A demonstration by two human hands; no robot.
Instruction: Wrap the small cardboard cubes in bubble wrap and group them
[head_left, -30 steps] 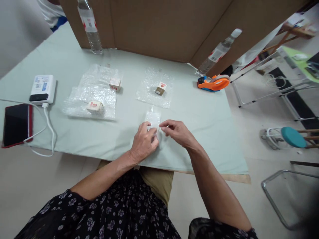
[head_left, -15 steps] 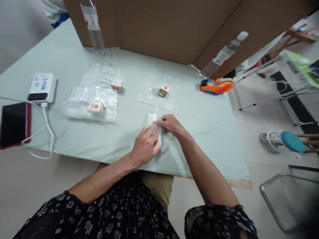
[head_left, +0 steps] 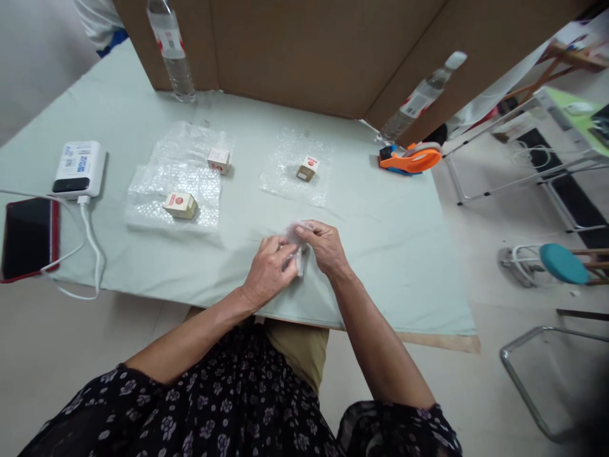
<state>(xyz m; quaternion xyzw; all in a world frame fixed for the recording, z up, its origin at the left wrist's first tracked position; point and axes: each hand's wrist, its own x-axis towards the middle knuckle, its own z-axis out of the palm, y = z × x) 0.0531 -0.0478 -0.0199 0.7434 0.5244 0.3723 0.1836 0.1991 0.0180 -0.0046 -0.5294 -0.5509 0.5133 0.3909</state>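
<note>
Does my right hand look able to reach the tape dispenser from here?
Probably yes: only tablecloth lies between your right hand and the tape dispenser, though that hand is holding bubble wrap.

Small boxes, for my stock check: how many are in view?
3: front-left box, another box behind and right of it, third box farther right on bubble wrap. Handled wrap may hide more.

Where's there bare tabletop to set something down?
Widest: right of the right hand, nearer than the tape dispenser. Another: between the white cable and the left hand, nearer than the left bubble wrap. Crowded: around that wrap and two boxes, the phone and power bank, and where the hands handle clear plastic.
</note>
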